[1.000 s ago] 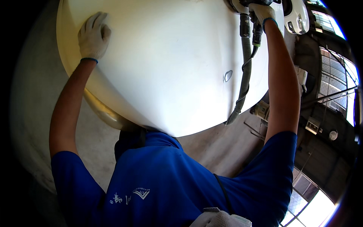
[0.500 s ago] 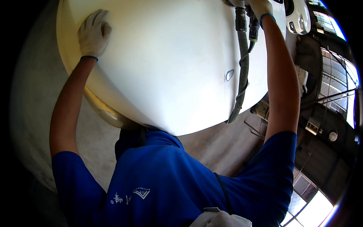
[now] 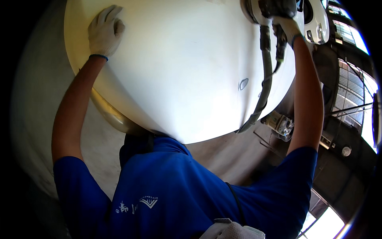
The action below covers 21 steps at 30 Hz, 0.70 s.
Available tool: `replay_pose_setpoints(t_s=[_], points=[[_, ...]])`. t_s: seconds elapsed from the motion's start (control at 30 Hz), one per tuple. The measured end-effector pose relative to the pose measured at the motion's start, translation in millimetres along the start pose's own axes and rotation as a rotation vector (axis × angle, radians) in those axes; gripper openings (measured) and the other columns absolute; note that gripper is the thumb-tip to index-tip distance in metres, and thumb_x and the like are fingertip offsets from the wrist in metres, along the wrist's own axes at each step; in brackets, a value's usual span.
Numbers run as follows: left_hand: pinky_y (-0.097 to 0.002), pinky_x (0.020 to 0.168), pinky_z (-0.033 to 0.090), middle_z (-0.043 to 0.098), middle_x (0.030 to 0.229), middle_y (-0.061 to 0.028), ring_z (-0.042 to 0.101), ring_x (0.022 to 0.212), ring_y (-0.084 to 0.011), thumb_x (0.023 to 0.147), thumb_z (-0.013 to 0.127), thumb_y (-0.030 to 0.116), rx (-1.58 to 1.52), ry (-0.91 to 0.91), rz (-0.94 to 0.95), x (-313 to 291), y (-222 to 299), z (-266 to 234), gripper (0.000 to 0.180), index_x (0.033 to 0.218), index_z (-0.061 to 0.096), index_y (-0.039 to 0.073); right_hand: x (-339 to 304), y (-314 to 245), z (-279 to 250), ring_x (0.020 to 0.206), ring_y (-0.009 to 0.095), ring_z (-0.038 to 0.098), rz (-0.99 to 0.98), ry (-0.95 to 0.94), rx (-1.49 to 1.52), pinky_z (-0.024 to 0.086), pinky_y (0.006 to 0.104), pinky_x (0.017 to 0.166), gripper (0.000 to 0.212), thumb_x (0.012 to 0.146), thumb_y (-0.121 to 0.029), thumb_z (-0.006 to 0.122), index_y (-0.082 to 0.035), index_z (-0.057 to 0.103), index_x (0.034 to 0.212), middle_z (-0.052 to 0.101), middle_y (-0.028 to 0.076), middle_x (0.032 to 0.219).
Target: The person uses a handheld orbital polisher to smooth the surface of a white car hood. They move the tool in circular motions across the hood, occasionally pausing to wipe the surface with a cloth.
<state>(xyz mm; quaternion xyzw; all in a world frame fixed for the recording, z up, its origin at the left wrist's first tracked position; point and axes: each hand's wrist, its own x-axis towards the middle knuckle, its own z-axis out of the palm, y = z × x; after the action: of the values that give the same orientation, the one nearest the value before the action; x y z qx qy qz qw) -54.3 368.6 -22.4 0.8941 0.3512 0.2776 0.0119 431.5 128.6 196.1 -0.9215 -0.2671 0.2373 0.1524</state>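
Note:
A white car hood [image 3: 171, 75] curves across the view in front of me. On its far left part rests my left hand [image 3: 105, 34] in a pale glove, fingers laid on the surface and holding nothing. My right hand [image 3: 288, 28], also gloved, grips a dark-topped power sander [image 3: 274, 8] at the far right of the hood. The sander's pad side is against the panel, partly cut off by the frame's top edge. A ribbed grey hose [image 3: 266, 75] and a thin cable run from it back over the near edge.
A small dark oval mark [image 3: 244, 84] is on the hood left of the hose. Another white vehicle [image 3: 318, 28] stands at the far right. A container [image 3: 280, 125] sits on the floor [image 3: 223, 159] beyond the hood's right edge. Windows [image 3: 350, 83] line the right wall.
The sander and my right hand have moved nearer and to the right, and more of the tool shows. The hose has swung right with it. My left hand stays on the hood.

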Motion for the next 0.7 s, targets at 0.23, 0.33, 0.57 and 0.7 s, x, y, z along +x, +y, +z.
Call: replay_pose_setpoints(t_s=[0.23,0.33,0.57,0.7], points=[[-0.0445,0.108,0.043,0.056,0.143,0.0005,0.055,0.125,-0.0284,0.093,0.061,0.025,-0.018,-0.014,0.026,7,-11,5,0.047,0.14,0.059,0.021,-42,28,4,0.053,0.015,0.064,0.111,-0.032,-0.029,0.047,0.0278,0.048,0.015,0.076,-0.018,0.07,-0.003,0.071,0.078,0.066,0.006,0.064],[-0.0443,0.107,0.043,0.056,0.143,0.0003,0.055,0.125,-0.0284,0.094,0.06,0.025,0.01,0.009,0.023,-2,-7,-1,0.048,0.141,0.058,0.021,-57,-6,14,0.054,0.015,0.063,0.124,0.007,-0.114,0.047,0.0281,0.049,0.016,0.076,-0.018,0.07,-0.002,0.07,0.078,0.066,0.006,0.064],[-0.0445,0.107,0.044,0.056,0.144,-0.0009,0.055,0.126,-0.028,0.095,0.058,0.027,0.005,0.01,0.03,6,-1,4,0.048,0.142,0.057,0.022,-44,17,5,0.054,0.014,0.063,0.066,0.026,-0.02,0.046,0.0272,0.049,0.019,0.076,-0.021,0.071,-0.003,0.071,0.077,0.066,0.005,0.064],[-0.0451,0.107,0.044,0.056,0.144,-0.0014,0.055,0.127,-0.0284,0.095,0.057,0.028,0.056,-0.012,0.005,5,0,-10,0.047,0.142,0.057,0.023,-49,-5,16,0.055,0.012,0.063,0.069,0.026,-0.139,0.045,0.0258,0.049,0.018,0.075,-0.024,0.071,-0.005,0.071,0.075,0.067,0.004,0.064]])
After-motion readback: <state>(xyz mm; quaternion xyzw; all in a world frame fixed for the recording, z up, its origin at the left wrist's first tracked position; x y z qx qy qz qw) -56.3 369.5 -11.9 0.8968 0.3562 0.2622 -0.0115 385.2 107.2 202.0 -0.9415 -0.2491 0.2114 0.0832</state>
